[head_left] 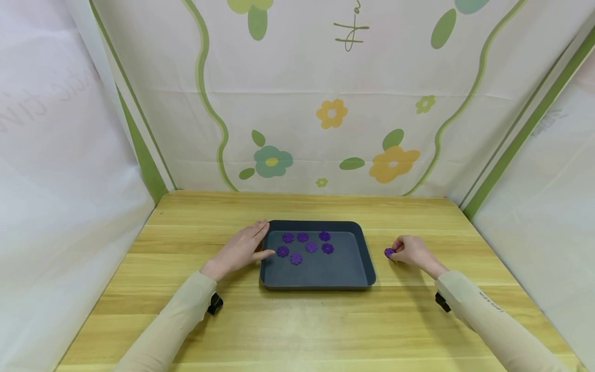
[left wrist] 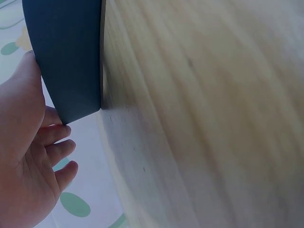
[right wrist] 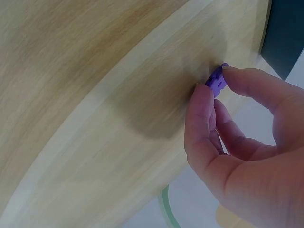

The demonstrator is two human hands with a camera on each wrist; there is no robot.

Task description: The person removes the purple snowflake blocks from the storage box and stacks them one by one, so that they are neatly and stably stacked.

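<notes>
A dark rectangular baking tray (head_left: 325, 274) lies on the wooden table. Inside, on its left and upper part, sit several purple flower-shaped plastic discs (head_left: 296, 258). My left hand (head_left: 239, 250) rests against the tray's left wall near the far corner, fingers fairly straight and thumb over the rim. In the left wrist view the other fingers of that hand (left wrist: 28, 147) sit loosely about the tray's corner. Right of the tray, my right hand (head_left: 412, 251) pinches one purple flower-shaped disc (right wrist: 217, 81) between thumb and fingertips, low over the tabletop.
The wooden table (head_left: 288, 330) extends around the tray on every side. A white cloth with printed flowers (head_left: 297, 103) hangs behind the table, and white cloth walls (head_left: 60, 206) stand at both sides. Each wrist carries a small black device (head_left: 215, 304).
</notes>
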